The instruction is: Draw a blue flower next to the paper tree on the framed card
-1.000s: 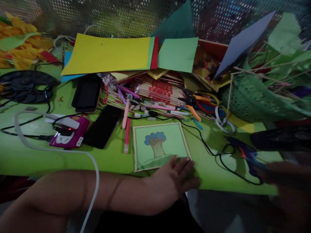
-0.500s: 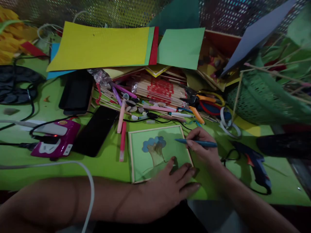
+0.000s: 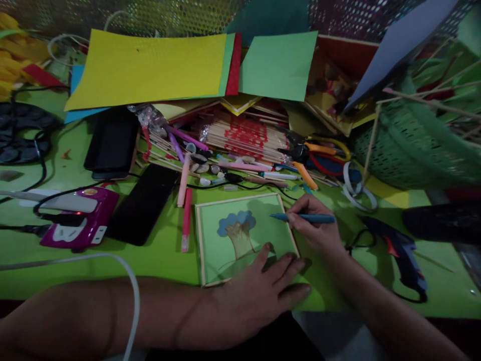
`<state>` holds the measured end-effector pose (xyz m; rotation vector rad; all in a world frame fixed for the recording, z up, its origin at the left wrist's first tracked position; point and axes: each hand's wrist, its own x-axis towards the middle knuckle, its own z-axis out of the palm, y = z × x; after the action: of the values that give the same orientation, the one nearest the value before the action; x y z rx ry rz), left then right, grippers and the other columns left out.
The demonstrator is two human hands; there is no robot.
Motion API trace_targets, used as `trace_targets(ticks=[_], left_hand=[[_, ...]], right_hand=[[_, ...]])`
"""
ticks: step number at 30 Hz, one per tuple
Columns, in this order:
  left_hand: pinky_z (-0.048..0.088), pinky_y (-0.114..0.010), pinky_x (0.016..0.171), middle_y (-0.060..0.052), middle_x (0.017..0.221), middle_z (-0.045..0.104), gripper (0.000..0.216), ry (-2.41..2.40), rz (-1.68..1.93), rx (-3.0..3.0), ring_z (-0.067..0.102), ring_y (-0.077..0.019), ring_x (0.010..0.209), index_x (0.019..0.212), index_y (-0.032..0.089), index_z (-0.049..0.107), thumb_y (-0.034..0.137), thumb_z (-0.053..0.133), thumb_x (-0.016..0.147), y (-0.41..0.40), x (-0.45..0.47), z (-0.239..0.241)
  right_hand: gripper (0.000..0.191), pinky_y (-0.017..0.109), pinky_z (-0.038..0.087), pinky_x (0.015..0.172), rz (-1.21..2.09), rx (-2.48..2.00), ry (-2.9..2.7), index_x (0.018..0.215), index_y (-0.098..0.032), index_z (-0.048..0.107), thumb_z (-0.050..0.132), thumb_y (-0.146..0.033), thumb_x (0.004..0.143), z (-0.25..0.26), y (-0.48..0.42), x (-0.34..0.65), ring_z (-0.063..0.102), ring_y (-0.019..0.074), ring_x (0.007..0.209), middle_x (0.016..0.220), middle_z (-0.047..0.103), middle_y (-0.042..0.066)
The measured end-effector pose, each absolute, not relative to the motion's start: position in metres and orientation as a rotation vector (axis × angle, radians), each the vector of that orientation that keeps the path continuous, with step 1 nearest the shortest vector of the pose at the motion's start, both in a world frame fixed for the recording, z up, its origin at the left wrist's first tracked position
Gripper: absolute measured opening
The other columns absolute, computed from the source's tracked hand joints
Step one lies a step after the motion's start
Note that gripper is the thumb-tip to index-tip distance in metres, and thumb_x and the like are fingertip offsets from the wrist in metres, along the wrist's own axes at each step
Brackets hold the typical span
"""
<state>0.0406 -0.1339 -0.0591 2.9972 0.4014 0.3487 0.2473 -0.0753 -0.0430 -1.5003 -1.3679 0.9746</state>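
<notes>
A green card [image 3: 210, 245] edged with thin wooden sticks lies in front of me. On it is a drawn tree [image 3: 239, 235] with a brown trunk and a blue crown. My left hand [image 3: 263, 291] rests flat with spread fingers over the card's lower right part, hiding that corner. Pinched in my right hand [image 3: 315, 225] is a blue felt-tip pen [image 3: 319, 218]. Its tip points left, over the card to the right of the crown; whether it touches the surface I cannot tell.
Left of the card lie pink markers [image 3: 186, 220], a black phone [image 3: 145, 205] and a purple power socket [image 3: 80, 218]. Behind are bundled sticks [image 3: 244, 138], pens and scissors [image 3: 326, 148]. To the right are a glue gun [image 3: 402, 250], tape rolls [image 3: 356, 188] and a green basket [image 3: 417, 145].
The camera view has shifted slightly, moving the objects at the sides a little outward. Both hands and the pen keep nearly the same place over the card.
</notes>
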Motion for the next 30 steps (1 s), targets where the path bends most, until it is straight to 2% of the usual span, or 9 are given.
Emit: trace_targets(ticks=[10,30], left_hand=[[0.033,-0.059,0.114,-0.014,0.164,0.042,0.053,0.406,0.379,2.999,0.041,-0.0318,0.148,0.153,0.025,0.051,0.032,0.057,0.101,-0.1363,0.0419,-0.0654],[0.032,-0.058,0.113,-0.014,0.163,0.044,0.048,0.396,0.372,3.005,0.044,-0.0305,0.147,0.151,0.025,0.052,0.029,0.051,0.104,-0.1343,0.0421,-0.0623]], right_hand=[[0.011,0.027,0.038,0.050,0.944,-1.504,-1.416,0.072,-0.023,0.061,0.071,-0.025,0.077,-0.0413,-0.0750,0.2463,0.049,0.0134,0.054,0.063,0.057,-0.003],[0.011,0.024,0.040,0.050,0.928,-1.508,-1.462,0.074,-0.022,0.061,0.071,-0.022,0.078,-0.0419,-0.0755,0.2440,0.050,0.0121,0.055,0.063,0.057,-0.004]])
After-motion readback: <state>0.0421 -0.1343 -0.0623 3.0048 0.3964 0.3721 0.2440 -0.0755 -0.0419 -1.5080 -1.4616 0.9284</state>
